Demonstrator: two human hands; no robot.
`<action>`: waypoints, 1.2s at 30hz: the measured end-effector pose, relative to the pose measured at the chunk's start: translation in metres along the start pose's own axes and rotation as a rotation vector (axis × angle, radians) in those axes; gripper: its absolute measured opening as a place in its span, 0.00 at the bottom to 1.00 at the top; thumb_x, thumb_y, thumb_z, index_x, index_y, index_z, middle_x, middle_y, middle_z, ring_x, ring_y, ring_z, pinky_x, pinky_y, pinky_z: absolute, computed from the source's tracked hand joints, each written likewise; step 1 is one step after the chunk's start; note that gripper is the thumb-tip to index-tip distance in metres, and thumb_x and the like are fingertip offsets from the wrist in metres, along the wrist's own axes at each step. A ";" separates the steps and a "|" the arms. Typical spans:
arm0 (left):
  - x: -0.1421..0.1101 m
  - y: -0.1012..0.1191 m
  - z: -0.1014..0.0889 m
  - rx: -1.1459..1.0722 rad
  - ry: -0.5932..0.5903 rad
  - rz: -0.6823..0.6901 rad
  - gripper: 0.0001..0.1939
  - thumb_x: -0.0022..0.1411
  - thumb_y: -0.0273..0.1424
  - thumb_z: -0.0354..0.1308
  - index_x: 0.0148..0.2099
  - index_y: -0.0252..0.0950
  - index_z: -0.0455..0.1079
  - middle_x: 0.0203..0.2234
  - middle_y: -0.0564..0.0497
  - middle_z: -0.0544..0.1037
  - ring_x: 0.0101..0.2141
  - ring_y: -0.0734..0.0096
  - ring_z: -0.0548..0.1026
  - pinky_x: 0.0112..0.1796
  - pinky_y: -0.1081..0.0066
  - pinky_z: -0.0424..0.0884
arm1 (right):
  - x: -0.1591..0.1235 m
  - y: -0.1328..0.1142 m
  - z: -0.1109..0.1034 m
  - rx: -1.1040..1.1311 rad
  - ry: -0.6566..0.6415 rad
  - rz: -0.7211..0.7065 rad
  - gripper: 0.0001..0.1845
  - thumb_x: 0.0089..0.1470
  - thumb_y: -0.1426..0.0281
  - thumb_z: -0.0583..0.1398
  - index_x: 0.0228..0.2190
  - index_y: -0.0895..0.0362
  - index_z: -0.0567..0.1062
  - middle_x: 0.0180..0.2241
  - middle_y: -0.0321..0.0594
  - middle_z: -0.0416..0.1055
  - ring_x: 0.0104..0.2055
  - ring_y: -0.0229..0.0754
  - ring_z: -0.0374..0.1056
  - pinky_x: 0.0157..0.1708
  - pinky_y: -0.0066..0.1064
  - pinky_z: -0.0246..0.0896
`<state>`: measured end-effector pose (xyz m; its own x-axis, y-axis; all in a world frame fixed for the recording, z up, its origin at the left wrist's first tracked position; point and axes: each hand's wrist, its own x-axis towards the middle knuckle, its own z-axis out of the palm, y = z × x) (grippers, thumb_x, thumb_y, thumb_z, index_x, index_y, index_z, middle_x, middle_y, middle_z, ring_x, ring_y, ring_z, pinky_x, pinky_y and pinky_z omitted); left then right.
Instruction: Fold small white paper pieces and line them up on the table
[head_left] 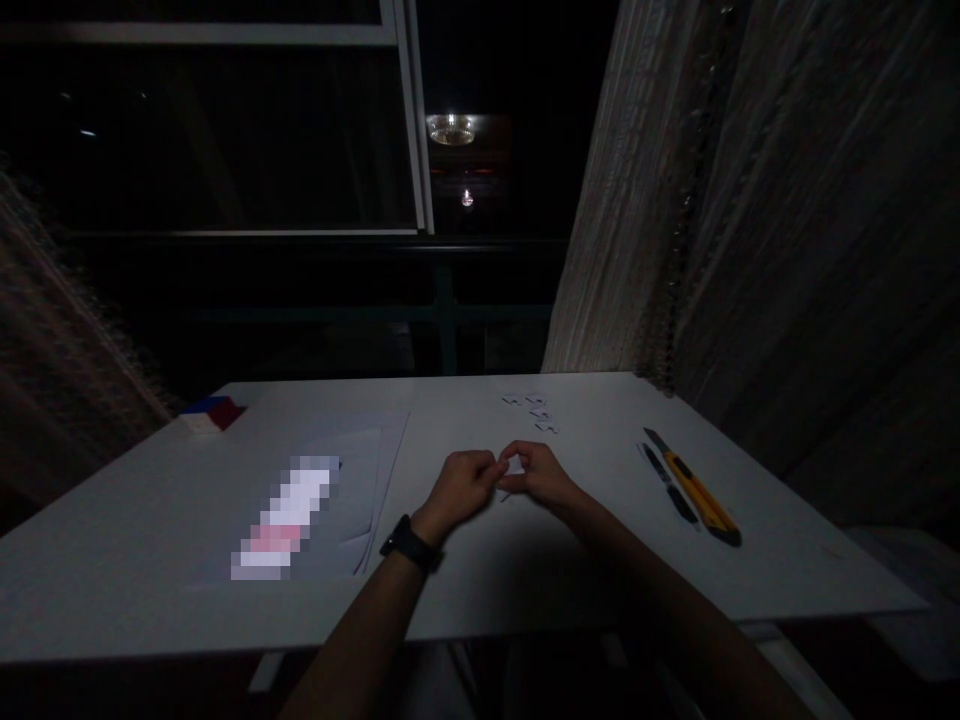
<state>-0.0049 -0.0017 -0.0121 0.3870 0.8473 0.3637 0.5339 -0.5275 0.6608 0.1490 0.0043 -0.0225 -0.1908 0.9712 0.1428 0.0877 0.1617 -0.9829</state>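
Both hands meet above the middle of a white table, pinching a small white piece of paper (515,466) between them. My left hand (463,487), with a dark watch on its wrist, has its fingers curled at the paper's left side. From the right, my right hand (546,477) grips the same piece between thumb and bent index finger. The fingers hide part of the paper, and its exact shape is hard to make out in the dim light. Beyond the hands lie several small paper pieces (541,413) with dark marks.
On the right side are a yellow utility knife (701,495) with its blade out and a dark pen (670,487). Sheets of paper (360,465) lie on the left beside a bright, blurred-out screen (289,515). A colored cube (212,413) sits near the table's (480,600) far left edge.
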 end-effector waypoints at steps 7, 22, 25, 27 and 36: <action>0.004 -0.004 0.002 -0.103 0.076 -0.057 0.16 0.53 0.41 0.51 0.26 0.33 0.69 0.18 0.53 0.69 0.23 0.74 0.64 0.24 0.75 0.57 | 0.001 -0.001 -0.002 0.093 0.063 0.008 0.19 0.25 0.69 0.67 0.25 0.58 0.69 0.13 0.25 0.57 0.15 0.29 0.52 0.15 0.23 0.50; 0.000 -0.002 0.002 -0.074 -0.036 0.084 0.12 0.54 0.32 0.51 0.20 0.34 0.63 0.20 0.55 0.63 0.23 0.76 0.62 0.26 0.75 0.56 | -0.001 0.005 0.000 -0.139 -0.096 -0.145 0.21 0.29 0.72 0.66 0.31 0.56 0.69 0.25 0.32 0.69 0.28 0.38 0.64 0.27 0.28 0.59; 0.000 -0.002 0.002 -0.083 -0.047 0.085 0.12 0.53 0.33 0.51 0.20 0.34 0.62 0.19 0.55 0.63 0.23 0.77 0.61 0.26 0.75 0.55 | -0.002 0.001 0.000 -0.122 -0.093 -0.133 0.23 0.27 0.74 0.66 0.32 0.56 0.69 0.24 0.33 0.69 0.28 0.39 0.65 0.26 0.28 0.60; 0.001 -0.002 0.001 -0.090 -0.061 0.076 0.12 0.53 0.33 0.51 0.20 0.34 0.62 0.19 0.56 0.63 0.23 0.77 0.61 0.25 0.75 0.55 | -0.002 0.000 0.000 -0.104 -0.081 -0.104 0.24 0.25 0.74 0.66 0.31 0.57 0.69 0.24 0.33 0.69 0.28 0.39 0.65 0.25 0.28 0.61; 0.001 -0.003 0.002 -0.127 -0.087 0.020 0.12 0.53 0.32 0.52 0.20 0.33 0.59 0.18 0.57 0.61 0.22 0.77 0.60 0.24 0.75 0.54 | 0.001 0.008 0.003 0.073 -0.078 0.050 0.25 0.22 0.76 0.66 0.29 0.58 0.68 0.21 0.32 0.70 0.22 0.39 0.67 0.22 0.31 0.64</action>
<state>-0.0045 0.0009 -0.0149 0.4633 0.8253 0.3228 0.4284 -0.5275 0.7337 0.1469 0.0059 -0.0308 -0.2639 0.9606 0.0871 0.0275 0.0977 -0.9948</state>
